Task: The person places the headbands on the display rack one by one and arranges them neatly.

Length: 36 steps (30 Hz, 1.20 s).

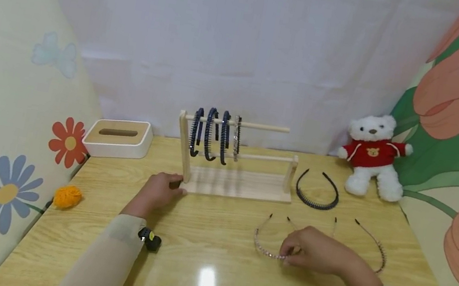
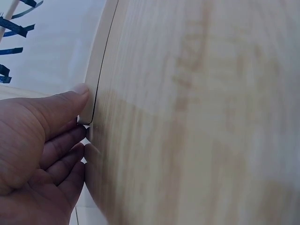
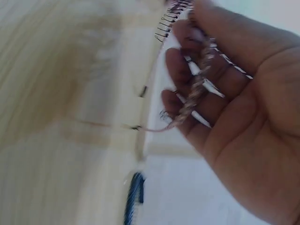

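A wooden headband rack (image 1: 238, 185) has two dowels, with three dark blue toothed headbands (image 1: 210, 134) and a sparkly beaded headband (image 1: 236, 139) hung at its left part. My left hand (image 1: 159, 190) grips the left end of the rack's base, thumb on the front edge (image 2: 89, 101) and fingers round the corner. To the right, my right hand (image 1: 316, 251) pinches a pink beaded headband (image 1: 263, 251) at its curved band. The right wrist view shows its beaded band (image 3: 194, 93) across the fingers. Another beaded headband (image 1: 381, 254) lies just beyond the right hand, partly hidden by it.
A dark toothed headband (image 1: 315, 204) lies right of the rack. At the back right sits a white teddy bear (image 1: 371, 154) in a red sweater. On the left are a white tissue box (image 1: 117, 144) with a wooden lid and an orange yarn ball (image 1: 67, 197).
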Available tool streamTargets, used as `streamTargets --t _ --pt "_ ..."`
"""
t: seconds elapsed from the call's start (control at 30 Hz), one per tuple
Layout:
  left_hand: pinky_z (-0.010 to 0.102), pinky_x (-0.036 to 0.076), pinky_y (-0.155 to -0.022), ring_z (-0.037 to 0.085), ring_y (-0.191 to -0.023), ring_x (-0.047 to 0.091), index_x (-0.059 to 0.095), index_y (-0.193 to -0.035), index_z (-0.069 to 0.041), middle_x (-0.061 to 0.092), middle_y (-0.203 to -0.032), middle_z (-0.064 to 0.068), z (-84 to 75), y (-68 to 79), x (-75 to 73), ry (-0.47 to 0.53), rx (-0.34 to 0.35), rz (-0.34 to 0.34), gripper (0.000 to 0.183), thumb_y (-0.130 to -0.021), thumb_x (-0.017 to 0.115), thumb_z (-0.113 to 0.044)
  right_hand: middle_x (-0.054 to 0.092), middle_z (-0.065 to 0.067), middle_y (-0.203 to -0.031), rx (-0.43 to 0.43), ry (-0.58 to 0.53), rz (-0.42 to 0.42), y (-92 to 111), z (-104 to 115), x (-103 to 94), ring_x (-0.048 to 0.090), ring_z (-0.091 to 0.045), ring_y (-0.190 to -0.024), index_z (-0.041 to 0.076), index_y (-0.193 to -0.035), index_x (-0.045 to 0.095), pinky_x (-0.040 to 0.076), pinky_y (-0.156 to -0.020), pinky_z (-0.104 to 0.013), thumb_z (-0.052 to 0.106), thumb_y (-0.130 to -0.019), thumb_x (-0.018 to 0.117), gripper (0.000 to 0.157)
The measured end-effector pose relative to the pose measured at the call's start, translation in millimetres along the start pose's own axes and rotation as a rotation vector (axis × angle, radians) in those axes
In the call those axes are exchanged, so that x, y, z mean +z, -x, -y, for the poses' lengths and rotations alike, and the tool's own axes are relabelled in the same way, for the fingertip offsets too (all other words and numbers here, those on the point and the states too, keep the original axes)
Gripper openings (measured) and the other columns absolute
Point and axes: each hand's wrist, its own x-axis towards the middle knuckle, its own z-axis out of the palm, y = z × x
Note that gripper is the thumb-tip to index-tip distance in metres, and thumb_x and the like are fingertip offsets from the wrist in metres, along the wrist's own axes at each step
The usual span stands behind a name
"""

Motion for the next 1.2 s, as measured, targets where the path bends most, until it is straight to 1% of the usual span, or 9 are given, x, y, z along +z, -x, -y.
streamTargets --t 0.17,0.3,0.43,0.53,0.6,0.67,0.73,0.93,1.2 --pt "0.065 0.036 -0.127 0.049 -0.153 0.047 0.062 -0.154 -0.008 0.056 -0.161 0.023 1.7 -0.5 1.1 0.015 -0.017 0.006 0.054 -0.105 0.076 -0.026 0.078 0.013 -0.1 -0.014 -0.145 -0.154 -9 13 -1.1 0.07 -0.003 -0.093 0.018 -0.104 0.081 0.061 -0.084 -0.029 0.023 -0.106 0.075 0.008" --pt "0.065 0.035 -0.128 0.049 -0.154 0.045 0.061 -0.155 -0.009 0.055 -0.162 0.023 2.0 0.0 2.5 0.024 -0.03 0.018 0.054 -0.105 0.075 -0.026 0.074 0.005 -0.094 0.067 -0.348 -0.292 -11 14 -6.7 0.064 -0.008 -0.085 0.009 -0.102 0.076 0.057 -0.076 -0.029 0.02 -0.109 0.069 0.015" --pt "0.065 0.036 -0.127 0.049 -0.153 0.047 0.061 -0.154 -0.008 0.056 -0.16 0.023 1.1 0.7 2.0 0.018 -0.014 0.014 0.054 -0.105 0.076 -0.025 0.066 0.004 -0.089 0.093 -0.723 -0.382 -5 13 -20.8 0.06 -0.008 -0.082 0.008 -0.104 0.071 0.053 -0.075 -0.026 0.02 -0.116 0.056 0.023" --pt "0.064 0.037 -0.127 0.049 -0.152 0.048 0.062 -0.154 -0.008 0.057 -0.16 0.023 0.2 0.4 0.4 0.012 0.003 -0.001 0.054 -0.105 0.076 -0.025 0.07 0.006 -0.094 0.018 -1.043 -0.422 3 11 -36.0 0.063 -0.007 -0.087 0.013 -0.112 0.074 0.056 -0.08 -0.022 0.017 -0.118 0.049 0.027" --pt "0.064 0.037 -0.127 0.049 -0.152 0.049 0.063 -0.153 -0.008 0.057 -0.159 0.023 -0.5 -0.3 -0.8 0.01 0.011 -0.007 0.054 -0.104 0.076 -0.025 0.074 0.005 -0.1 -0.059 -1.172 -0.449 10 8 -46.7 0.067 -0.007 -0.093 0.012 -0.119 0.077 0.058 -0.085 -0.022 0.011 -0.118 0.046 0.031" --pt "0.064 0.038 -0.127 0.048 -0.152 0.049 0.063 -0.153 -0.008 0.057 -0.159 0.023 -1.3 -1.0 -1.7 0.01 0.014 -0.008 0.054 -0.104 0.076 -0.026 0.078 0.002 -0.105 -0.119 -1.203 -0.512 14 5 -56.7 0.07 -0.008 -0.097 0.01 -0.122 0.078 0.06 -0.087 -0.022 0.005 -0.117 0.044 0.035" --pt "0.063 0.038 -0.127 0.047 -0.152 0.049 0.063 -0.153 -0.008 0.058 -0.159 0.022 -1.1 -1.8 -2.2 0.008 0.014 -0.009 0.054 -0.104 0.077 -0.026 0.08 0.002 -0.106 -0.132 -1.183 -0.611 16 3 -66.4 0.071 -0.009 -0.097 0.01 -0.119 0.079 0.059 -0.085 -0.021 0.002 -0.116 0.045 0.036" --pt "0.064 0.037 -0.127 0.049 -0.151 0.048 0.063 -0.153 -0.008 0.057 -0.159 0.023 2.1 -1.9 -2.5 0.002 0.008 -0.005 0.054 -0.104 0.077 -0.026 0.082 0.001 -0.104 -0.073 -1.14 -0.96 5 6 -91.0 0.072 -0.01 -0.093 0.011 -0.106 0.082 0.059 -0.079 -0.02 0.002 -0.111 0.059 0.025" --pt "0.064 0.037 -0.127 0.049 -0.152 0.048 0.062 -0.154 -0.007 0.056 -0.161 0.023 0.6 0.2 -2.0 0.021 -0.001 0.0 0.053 -0.105 0.075 -0.025 0.072 -0.002 -0.1 -0.098 -1.162 -1.169 -23 15 -111.8 0.066 -0.012 -0.087 0.011 -0.105 0.081 0.058 -0.073 -0.02 0.006 -0.106 0.068 0.014"
